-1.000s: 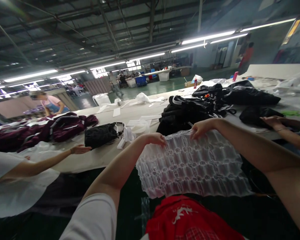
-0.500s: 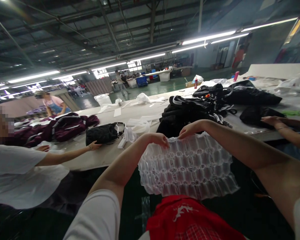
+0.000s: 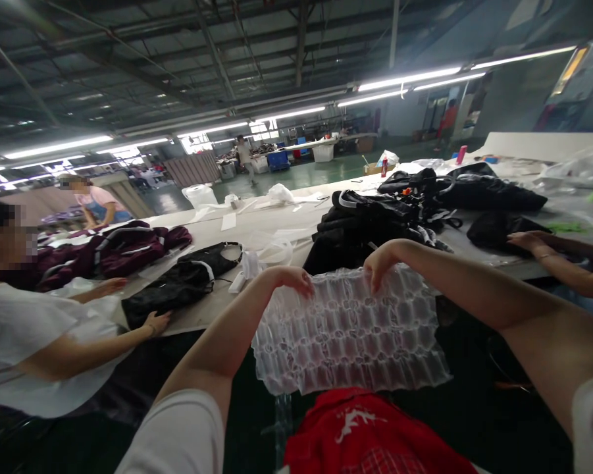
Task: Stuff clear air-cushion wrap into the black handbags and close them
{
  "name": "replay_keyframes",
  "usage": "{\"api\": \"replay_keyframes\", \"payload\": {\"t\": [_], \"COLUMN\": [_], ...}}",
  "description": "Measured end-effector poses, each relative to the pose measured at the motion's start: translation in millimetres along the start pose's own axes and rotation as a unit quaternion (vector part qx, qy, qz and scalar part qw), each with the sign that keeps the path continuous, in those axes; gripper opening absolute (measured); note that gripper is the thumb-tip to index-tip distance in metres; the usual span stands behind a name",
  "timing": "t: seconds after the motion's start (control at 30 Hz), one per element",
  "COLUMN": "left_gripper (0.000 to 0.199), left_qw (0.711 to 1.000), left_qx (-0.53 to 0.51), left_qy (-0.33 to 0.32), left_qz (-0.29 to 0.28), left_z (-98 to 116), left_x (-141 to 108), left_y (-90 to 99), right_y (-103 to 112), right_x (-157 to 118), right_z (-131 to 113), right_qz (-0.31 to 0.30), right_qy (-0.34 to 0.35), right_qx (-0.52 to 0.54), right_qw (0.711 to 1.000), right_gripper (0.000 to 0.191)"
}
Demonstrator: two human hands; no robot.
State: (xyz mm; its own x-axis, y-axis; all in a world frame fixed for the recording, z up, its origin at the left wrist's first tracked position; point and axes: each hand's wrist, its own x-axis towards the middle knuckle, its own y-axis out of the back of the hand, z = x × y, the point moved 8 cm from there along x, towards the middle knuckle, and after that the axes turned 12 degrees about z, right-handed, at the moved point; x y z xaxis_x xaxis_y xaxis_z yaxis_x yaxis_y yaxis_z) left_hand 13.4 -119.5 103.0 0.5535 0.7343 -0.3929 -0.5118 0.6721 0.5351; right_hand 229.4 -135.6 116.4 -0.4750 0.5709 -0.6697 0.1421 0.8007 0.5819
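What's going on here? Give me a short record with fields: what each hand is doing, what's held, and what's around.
Left hand: left hand grips the top edge of the air cushion sheet
Right hand: right hand grips the same top edge, further right
Sheet: clear, inflated cells, hanging in front of the red cloth
Table: long table with a pile of black bags beyond the sheet
Others: co-worker's hand on a black bag to the left

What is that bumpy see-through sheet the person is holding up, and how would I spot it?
Start at the long pale worktable strewn with dark bags. At its near edge, the left hand and right hand grip the top edge of an air-cushion sheet hanging above a red cloth. It alone is clear and quilted into rows of puffy cells.
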Motion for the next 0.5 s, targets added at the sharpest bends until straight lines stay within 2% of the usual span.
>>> {"api": "replay_keyframes", "payload": {"t": [0.2, 0.5], "left_gripper": [0.032, 0.028], "left_qw": [1.000, 0.999], "left_qx": [0.000, -0.014], "left_qy": [0.021, 0.043], "left_qz": [0.012, 0.021], "left_z": [-16, -36], "left_x": [-8, -15], "left_y": [2.7, 0.6], "right_y": [-3, -10], "right_x": [10, 18], "right_z": [0, 24], "right_qz": [0.010, -0.009], "right_qy": [0.006, -0.020], "right_qx": [0.027, 0.047], "right_qw": [1.000, 0.999], "right_gripper": [0.062, 0.062]}}
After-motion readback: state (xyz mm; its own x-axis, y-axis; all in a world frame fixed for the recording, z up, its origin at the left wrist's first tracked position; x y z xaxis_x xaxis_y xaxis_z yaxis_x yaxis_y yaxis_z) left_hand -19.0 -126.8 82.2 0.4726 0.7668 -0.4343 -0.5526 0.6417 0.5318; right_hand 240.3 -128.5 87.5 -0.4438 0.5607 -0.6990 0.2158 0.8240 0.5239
